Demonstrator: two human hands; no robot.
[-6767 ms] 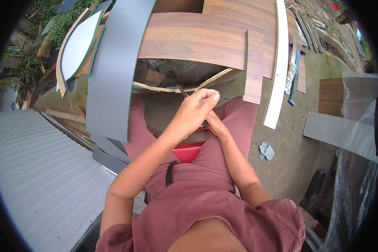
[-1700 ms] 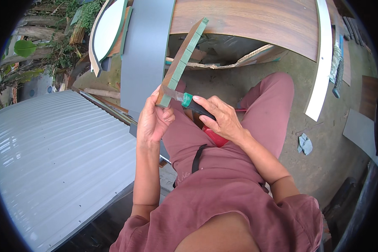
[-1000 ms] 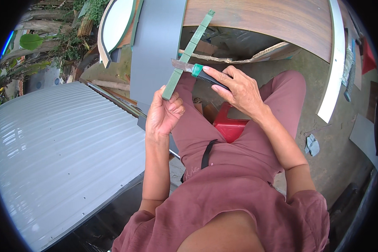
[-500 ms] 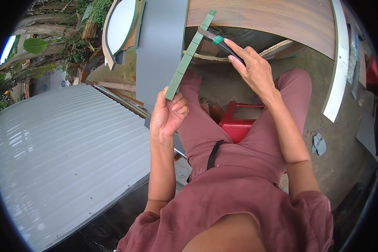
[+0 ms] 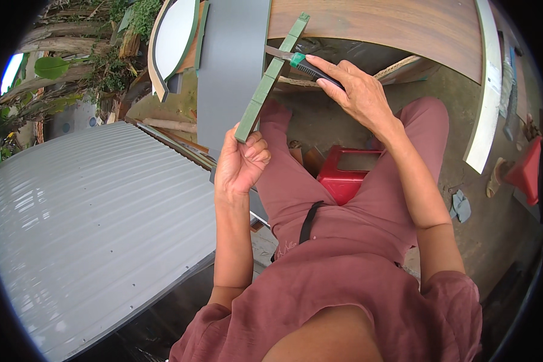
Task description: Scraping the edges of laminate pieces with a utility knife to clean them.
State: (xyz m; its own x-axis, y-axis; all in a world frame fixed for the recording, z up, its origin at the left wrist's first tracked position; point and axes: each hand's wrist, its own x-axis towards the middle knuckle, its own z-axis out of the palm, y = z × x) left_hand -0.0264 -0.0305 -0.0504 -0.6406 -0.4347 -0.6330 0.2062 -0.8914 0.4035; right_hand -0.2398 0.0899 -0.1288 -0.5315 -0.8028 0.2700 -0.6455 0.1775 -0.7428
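My left hand is closed round the lower end of a long green bar, which slants up and away to the right. Several thin crosswise lines mark the bar. In my right hand is a utility knife with a black and green handle. Its dark blade lies across the bar's upper half, with the tip jutting past the left edge. My right forefinger stretches along the handle. The bar's far end, which looks rough, rests over or just above the wood-grain panel; I cannot tell whether they touch.
A grey board stands left of the bar. Ribbed light-grey sheeting covers the left side. A red plastic stool is between my legs. A pale curved strip hangs at the right, near a crumpled cloth on the floor.
My right hand and the knife have moved slightly left and down along the bar, and the blade now reaches across it. My left hand keeps its hold. More of a red object shows at right.
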